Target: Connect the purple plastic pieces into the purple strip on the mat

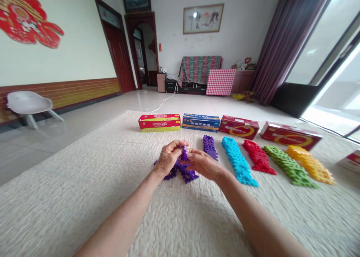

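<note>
Both of my hands meet over a loose pile of purple interlocking plastic pieces point(189, 175). Between the thumb and fingers of my left hand point(168, 157) is a small purple interlocking piece point(184, 152). My right hand point(204, 163) pinches the same piece from the other side, its lower fingers partly hidden. Just right of my hands lies a joined purple strip point(209, 146). Beyond it are a light blue strip point(239, 161), a red strip point(257, 157), a green strip point(289, 166) and a yellow strip point(311, 164) of similar pieces.
Behind the strips stands a row of boxes: a red and yellow one point(159, 123), a blue one point(201, 122) and two dark red ones, the nearer point(239, 126) beside the blue. Another box point(350, 162) sits at the right edge. A textured pale cover point(92, 197) lies underneath.
</note>
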Action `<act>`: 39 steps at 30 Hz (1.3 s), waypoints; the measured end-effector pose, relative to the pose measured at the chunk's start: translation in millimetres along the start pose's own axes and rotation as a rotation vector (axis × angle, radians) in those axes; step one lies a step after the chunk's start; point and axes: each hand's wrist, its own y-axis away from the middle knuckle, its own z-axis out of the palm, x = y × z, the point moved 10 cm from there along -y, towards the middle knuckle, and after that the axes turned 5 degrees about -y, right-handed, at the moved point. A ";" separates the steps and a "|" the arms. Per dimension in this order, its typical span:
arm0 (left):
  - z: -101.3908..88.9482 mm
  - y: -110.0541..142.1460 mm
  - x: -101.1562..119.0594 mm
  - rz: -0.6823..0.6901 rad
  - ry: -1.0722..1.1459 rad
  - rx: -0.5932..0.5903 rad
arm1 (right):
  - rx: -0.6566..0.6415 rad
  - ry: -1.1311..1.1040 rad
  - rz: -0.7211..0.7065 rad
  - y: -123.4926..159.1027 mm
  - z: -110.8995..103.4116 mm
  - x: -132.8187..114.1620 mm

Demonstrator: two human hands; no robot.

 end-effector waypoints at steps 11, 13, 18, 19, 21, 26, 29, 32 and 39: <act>-95.4 -3.8 -60.6 -0.061 -0.568 0.406 | 0.506 1.343 -0.257 68.5 -76.9 -48.7; -107.9 -2.1 -76.2 -0.128 -0.584 0.447 | 0.489 1.434 -0.248 74.6 -71.4 -36.8; -114.5 -1.4 -92.9 -0.202 -0.576 0.459 | 0.440 1.511 -0.240 73.5 -62.5 -19.8; -113.9 -1.6 -93.9 -0.208 -0.577 0.454 | 0.445 1.514 -0.236 72.5 -62.9 -19.8; -112.2 -1.9 -94.8 -0.215 -0.579 0.441 | 0.451 1.520 -0.218 70.4 -64.2 -19.9; -111.0 -2.0 -92.4 -0.208 -0.595 0.438 | 0.482 1.527 -0.159 69.6 -70.1 -18.7; -108.5 -3.2 -91.6 -0.198 -0.581 0.414 | 0.504 1.531 -0.163 71.3 -72.4 -19.5; -100.1 -5.5 -89.2 -0.180 -0.546 0.336 | 0.495 1.512 -0.234 71.9 -66.5 -23.2; -57.6 -5.8 -75.4 -0.164 -0.648 -0.067 | 0.289 1.242 -0.425 66.4 -13.1 -25.9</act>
